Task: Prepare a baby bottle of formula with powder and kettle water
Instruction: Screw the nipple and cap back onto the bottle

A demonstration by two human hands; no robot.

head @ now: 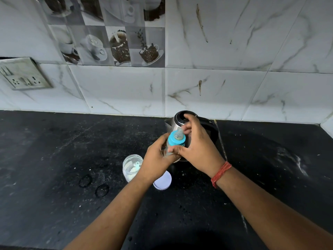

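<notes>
A person's two bare hands meet over a black stone desk, near its back edge, where a baby bottle (175,141) is held tilted in mid-air in front of a steel kettle (177,121). The left hand (158,160) wraps its grip closed around the bottle's clear lower body, fingers curled round it from the left. The right hand (197,147), a red thread band (220,173) on its wrist, closes its thumb against the bottle just below the teal collar (177,139) while its fingers arch over the pale teat (179,132); whether those fingertips press the teat cannot be told, as motion blurs them. The kettle stands on the desk against the back edge, its black lid and handle partly hidden behind the right hand. Just left of the left wrist sits an open clear powder jar (130,167) with white powder and a scoop (136,165) inside. Its white lid (163,180) lies flat on the desk, just right of the jar and partly under the left forearm. Marbled white tiles (234,87) back the desk, with a switch plate (23,73) at upper left.
</notes>
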